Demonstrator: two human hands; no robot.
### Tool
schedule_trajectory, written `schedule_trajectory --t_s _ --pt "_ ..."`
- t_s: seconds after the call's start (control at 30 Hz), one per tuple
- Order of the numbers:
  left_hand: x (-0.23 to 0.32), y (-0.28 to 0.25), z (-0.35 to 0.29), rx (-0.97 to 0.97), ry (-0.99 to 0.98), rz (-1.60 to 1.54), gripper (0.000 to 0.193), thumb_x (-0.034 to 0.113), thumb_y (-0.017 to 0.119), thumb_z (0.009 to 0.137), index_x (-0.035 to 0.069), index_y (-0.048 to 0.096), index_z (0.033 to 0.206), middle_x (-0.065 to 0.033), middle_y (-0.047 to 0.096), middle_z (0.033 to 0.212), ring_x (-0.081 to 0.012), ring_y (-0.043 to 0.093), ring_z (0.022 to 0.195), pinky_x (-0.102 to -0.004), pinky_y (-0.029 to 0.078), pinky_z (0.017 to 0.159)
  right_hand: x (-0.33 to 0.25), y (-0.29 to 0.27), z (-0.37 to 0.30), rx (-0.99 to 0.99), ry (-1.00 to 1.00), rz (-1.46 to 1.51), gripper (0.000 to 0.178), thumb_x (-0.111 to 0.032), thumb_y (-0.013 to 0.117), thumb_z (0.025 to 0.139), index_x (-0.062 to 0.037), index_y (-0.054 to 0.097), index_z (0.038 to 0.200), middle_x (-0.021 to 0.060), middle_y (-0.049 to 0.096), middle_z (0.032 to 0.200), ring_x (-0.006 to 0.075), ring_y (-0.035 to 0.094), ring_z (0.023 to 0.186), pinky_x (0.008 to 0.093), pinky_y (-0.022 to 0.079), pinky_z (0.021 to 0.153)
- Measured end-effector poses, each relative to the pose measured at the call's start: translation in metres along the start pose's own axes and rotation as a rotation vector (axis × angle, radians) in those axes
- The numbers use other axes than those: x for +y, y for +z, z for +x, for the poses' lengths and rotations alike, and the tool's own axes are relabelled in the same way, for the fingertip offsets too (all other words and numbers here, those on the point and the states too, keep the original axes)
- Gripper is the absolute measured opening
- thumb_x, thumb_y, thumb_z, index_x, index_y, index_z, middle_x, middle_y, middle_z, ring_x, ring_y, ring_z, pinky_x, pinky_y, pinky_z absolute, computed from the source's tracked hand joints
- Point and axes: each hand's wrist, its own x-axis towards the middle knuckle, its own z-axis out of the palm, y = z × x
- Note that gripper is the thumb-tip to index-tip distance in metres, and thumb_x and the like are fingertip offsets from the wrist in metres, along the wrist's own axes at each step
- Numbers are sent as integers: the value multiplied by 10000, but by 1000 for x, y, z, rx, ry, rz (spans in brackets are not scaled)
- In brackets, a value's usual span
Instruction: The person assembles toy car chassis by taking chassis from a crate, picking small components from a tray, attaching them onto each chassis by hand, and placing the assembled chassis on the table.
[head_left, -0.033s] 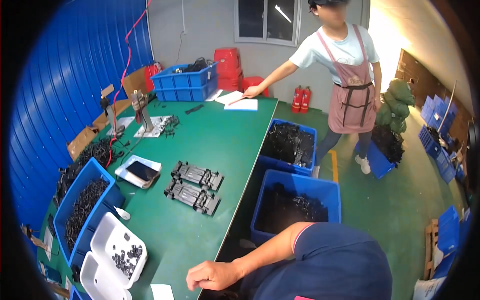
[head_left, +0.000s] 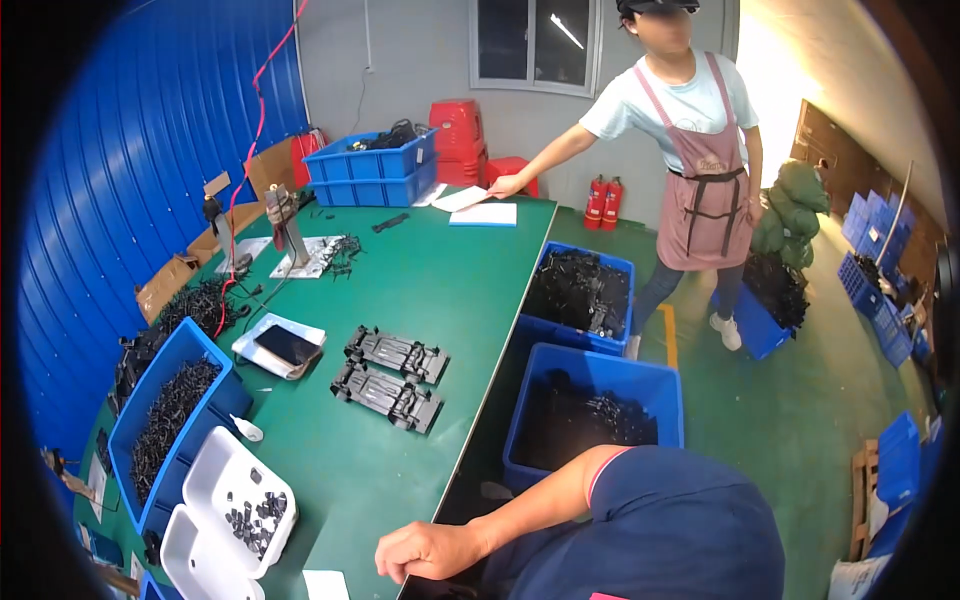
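Note:
My right hand [head_left: 428, 551] rests at the near edge of the green table [head_left: 400, 470], its fingers curled in a loose fist. Nothing shows in it, and my left hand is out of view. Nearest to it lie a white slip of paper [head_left: 326, 585] and an open white foam box [head_left: 218, 470] holding small black parts. Farther up the table, two black plastic chassis-like parts [head_left: 385, 397] lie side by side. A dark phone-like device [head_left: 287, 345] sits on a white pad beyond them.
A person in a pink apron [head_left: 706, 225] stands across the table, one hand on white papers [head_left: 483, 213]. Blue bins [head_left: 680, 400] of black parts stand on the floor right of the table. Another blue bin [head_left: 205, 440], a small white bottle [head_left: 246, 428] and metal stands [head_left: 296, 240] are on the left.

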Motion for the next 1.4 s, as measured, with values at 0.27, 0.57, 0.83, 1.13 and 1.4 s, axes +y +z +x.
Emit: schedule_trajectory --t_s 0.27,0.57,0.83,1.13,1.4 --pt "-22 -43 12 23 -40 -180 370 38 598 869 -38 492 1215 -131 579 1165 -212 577 1014 -323 453 904 -7 -12 27 -156 14 -179 144 60 495 650 -62 549 594 135 648 988 220 597 837 316 484 714" --pt "-24 -37 8 111 50 -303 255 6 593 880 -26 553 1129 -85 627 1070 -132 598 949 -264 464 869 13 19 123 -205 36 -111 193 128 434 802 -1 568 750 124 640 926 156 596 828 268 499 757" --pt "-34 -47 15 84 28 -315 212 46 617 879 -18 587 1079 -60 645 1015 -101 600 889 -240 461 831 41 102 238 -449 0 -490 206 -142 615 841 4 668 976 114 688 865 181 651 788 301 512 741" --pt "-40 -42 18 120 67 -265 195 66 639 869 -13 598 1043 -45 650 980 -93 598 861 -238 468 796 148 249 288 -714 73 -735 250 -117 609 748 -89 714 973 166 677 993 309 647 935 379 502 858" --pt "-42 -49 16 104 65 -311 187 69 635 878 -8 597 1044 -44 645 1001 -88 592 879 -240 461 812 144 270 278 -809 91 -962 186 -79 625 721 -6 706 872 220 665 946 347 654 890 410 526 782"
